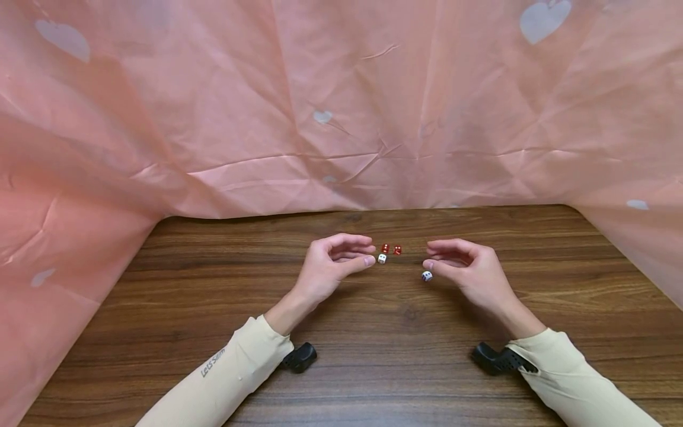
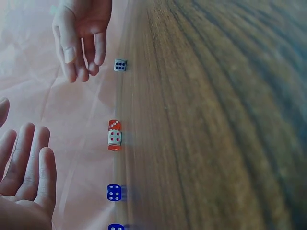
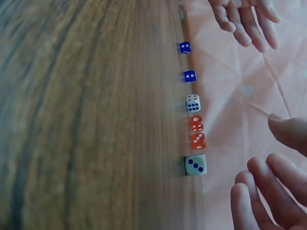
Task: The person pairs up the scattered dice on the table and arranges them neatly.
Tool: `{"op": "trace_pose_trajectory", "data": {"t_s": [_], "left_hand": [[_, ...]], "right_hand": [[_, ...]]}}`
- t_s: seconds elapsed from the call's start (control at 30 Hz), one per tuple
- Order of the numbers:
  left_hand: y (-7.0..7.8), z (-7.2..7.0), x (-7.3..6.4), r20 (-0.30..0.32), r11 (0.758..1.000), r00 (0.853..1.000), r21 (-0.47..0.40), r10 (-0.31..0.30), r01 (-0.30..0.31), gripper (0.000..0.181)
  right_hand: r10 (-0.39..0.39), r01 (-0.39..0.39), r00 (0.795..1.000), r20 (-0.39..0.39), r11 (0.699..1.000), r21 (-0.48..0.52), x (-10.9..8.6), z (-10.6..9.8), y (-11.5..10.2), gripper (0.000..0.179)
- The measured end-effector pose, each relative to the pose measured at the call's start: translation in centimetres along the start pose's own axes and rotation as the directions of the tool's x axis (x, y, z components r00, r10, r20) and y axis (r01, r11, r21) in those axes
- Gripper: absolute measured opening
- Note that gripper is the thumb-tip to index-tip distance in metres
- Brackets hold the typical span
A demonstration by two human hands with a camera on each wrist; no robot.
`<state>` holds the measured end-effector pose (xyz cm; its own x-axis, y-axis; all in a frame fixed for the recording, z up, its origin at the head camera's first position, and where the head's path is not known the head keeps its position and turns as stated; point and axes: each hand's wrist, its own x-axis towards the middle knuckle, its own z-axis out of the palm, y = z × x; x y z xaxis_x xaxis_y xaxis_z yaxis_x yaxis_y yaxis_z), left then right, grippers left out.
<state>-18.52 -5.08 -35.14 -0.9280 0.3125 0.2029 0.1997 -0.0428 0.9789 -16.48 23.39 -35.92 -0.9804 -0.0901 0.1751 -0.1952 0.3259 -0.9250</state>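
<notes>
My left hand [image 1: 332, 261] is held above the table with relaxed fingers, just left of a white die [image 1: 382, 258]. Behind that die sit two red dice, one [image 1: 385, 248] beside the other [image 1: 397, 249]. My right hand [image 1: 466, 267] hovers on the other side, fingers loosely bent and holding nothing. A second white die [image 1: 427, 276] lies below its thumb tip. Two blue dice, one [image 3: 185, 47] farther left than the other [image 3: 190, 76], show in the wrist views near my left hand; in the head view that hand hides them.
The dice rest on a brown wood-grain table [image 1: 373, 379]. A pink cloth [image 1: 240, 118] with pale hearts hangs behind it and at both sides. Black devices, one at the left wrist [image 1: 300, 357] and one at the right [image 1: 493, 359], stick out from the cream sleeves.
</notes>
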Motion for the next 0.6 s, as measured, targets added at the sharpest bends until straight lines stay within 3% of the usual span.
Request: {"op": "trace_pose_trajectory", "data": {"t_s": [0.4, 0.6], "left_hand": [[-0.06, 0.07, 0.04, 0.004, 1.000, 1.000, 0.000, -0.007, 0.007, 0.038], [-0.11, 0.08, -0.02, -0.002, 1.000, 1.000, -0.009, -0.016, 0.016, 0.037]], "right_hand": [[0.103, -0.102, 0.995, -0.003, 0.979, -0.174, 0.19, -0.35, 0.68, 0.049], [0.118, -0.109, 0.993, 0.021, 0.963, -0.248, 0.28, -0.25, 0.99, 0.045]]}}
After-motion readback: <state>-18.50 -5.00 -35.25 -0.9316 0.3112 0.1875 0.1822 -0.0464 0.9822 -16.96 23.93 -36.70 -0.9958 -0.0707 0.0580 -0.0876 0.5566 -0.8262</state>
